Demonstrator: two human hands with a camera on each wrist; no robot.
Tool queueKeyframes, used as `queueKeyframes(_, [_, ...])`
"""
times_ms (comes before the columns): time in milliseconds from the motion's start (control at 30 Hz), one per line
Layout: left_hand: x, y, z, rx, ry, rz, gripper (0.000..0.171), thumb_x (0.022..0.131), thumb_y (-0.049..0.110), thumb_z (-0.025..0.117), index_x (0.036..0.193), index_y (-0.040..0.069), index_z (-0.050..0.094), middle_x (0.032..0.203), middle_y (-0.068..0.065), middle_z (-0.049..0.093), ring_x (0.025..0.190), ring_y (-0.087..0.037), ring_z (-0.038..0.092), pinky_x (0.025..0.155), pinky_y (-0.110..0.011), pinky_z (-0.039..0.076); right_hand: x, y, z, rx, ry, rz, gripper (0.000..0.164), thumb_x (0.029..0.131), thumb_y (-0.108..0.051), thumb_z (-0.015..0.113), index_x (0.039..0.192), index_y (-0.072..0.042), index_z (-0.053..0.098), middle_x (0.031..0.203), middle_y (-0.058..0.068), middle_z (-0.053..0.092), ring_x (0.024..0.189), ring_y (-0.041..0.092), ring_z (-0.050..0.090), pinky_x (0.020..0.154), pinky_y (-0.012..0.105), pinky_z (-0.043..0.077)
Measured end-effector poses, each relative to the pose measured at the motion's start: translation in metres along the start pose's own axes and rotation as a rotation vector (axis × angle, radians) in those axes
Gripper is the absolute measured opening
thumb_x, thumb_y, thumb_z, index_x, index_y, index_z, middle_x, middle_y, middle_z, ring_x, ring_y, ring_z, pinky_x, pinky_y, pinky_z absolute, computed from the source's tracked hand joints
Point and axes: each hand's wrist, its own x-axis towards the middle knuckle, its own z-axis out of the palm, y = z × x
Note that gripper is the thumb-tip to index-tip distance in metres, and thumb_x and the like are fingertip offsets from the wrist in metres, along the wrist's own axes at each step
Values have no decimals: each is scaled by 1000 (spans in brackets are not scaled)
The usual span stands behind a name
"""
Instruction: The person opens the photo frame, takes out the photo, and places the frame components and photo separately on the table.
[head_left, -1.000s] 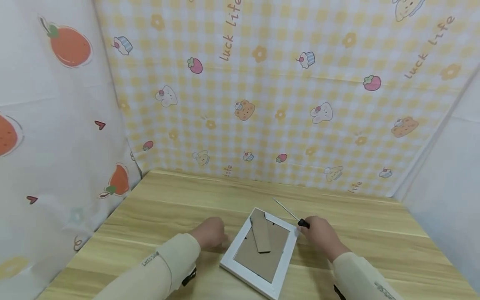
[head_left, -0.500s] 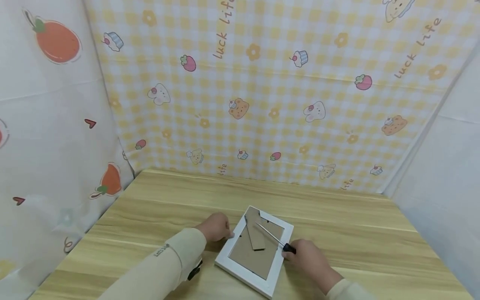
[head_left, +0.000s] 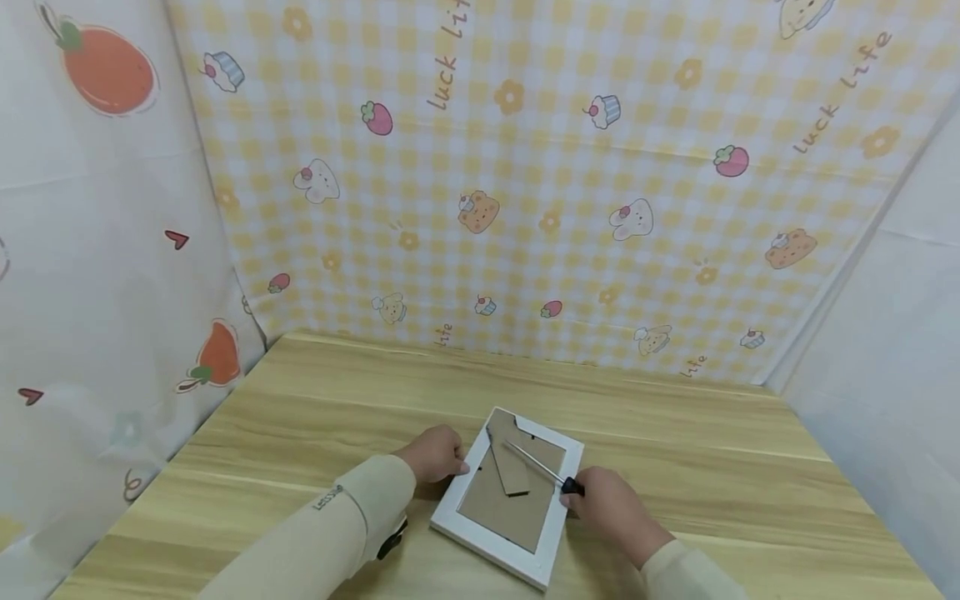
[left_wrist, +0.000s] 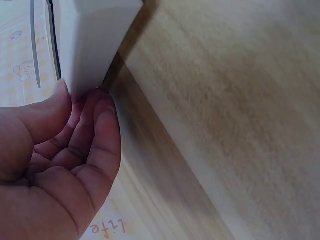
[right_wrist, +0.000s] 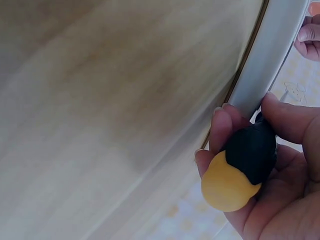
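Observation:
A white picture frame (head_left: 492, 543) lies face down in the head view, its brown backing board (head_left: 498, 512) and support leg (head_left: 508, 477) upward. At its left edge my left hand (head_left: 435, 454) pinches the rim. The left wrist view has the thumb on the back face and curled fingers (left_wrist: 105, 120) at the underside. My right hand (head_left: 611, 508) grips a screwdriver (head_left: 572, 486) at the right edge; its metal shaft slants over the backing. In the right wrist view, the handle (right_wrist: 252, 152) is black with a yellow end, and thumb and fingertips meet the frame's side.
Small dark tabs (head_left: 533, 437) sit along the backing's border. The wood-grain table (head_left: 360, 375) runs back to a yellow checked cloth (head_left: 420, 167). White cloth (head_left: 97, 250) hangs at the left, and a pale wall (head_left: 892, 333) stands at the right.
The left hand has moved onto the frame's left edge. The right hand has come down and left, swinging the screwdriver from beyond the frame to over its backing. The last half second shows little movement.

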Motion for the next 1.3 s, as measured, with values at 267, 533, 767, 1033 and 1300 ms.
queueKeyframes(267, [-3, -1, -2, 6, -5, 41, 29, 84, 7, 73, 62, 6, 55, 58, 3, 46, 56, -11, 43, 53, -23, 35, 6, -1, -5, 5, -43, 21, 27, 84, -13, 72, 64, -8, 54, 57, -1, 46, 53, 13, 41, 50, 26, 34])
queueKeyframes(533, [-9, 2, -3, -34, -37, -10, 32, 87, 7, 70, 62, 7, 50, 56, 3, 44, 55, -11, 42, 53, -22, 34, 14, 1, -6, 26, -65, 28, 26, 85, -13, 72, 66, -7, 55, 58, -2, 44, 54, 12, 39, 51, 25, 33])
queueKeyframes(767, [-13, -1, -1, -52, -22, 3, 34, 86, 7, 70, 61, 8, 47, 55, 3, 45, 54, -11, 42, 51, -22, 33, 22, 5, -4, 39, -75, 25, 22, 85, -12, 72, 69, -7, 57, 61, -1, 47, 57, 13, 42, 54, 26, 34])
queueKeyframes(1033, [-15, -7, 5, -76, -30, 6, 32, 85, 7, 71, 60, 6, 51, 53, 2, 50, 51, -9, 43, 49, -20, 33, 30, 7, 0, 62, -89, 14, 22, 86, -13, 71, 70, -8, 56, 61, -2, 46, 57, 13, 40, 54, 26, 33])
queueKeyframes(1300, [-20, -3, 3, -120, -44, -42, 29, 87, 6, 69, 63, 5, 53, 55, -2, 55, 51, -10, 45, 49, -20, 34, 33, 5, -1, 57, -78, 0, 21, 85, -12, 71, 70, -7, 57, 61, -2, 46, 57, 13, 41, 55, 27, 34])
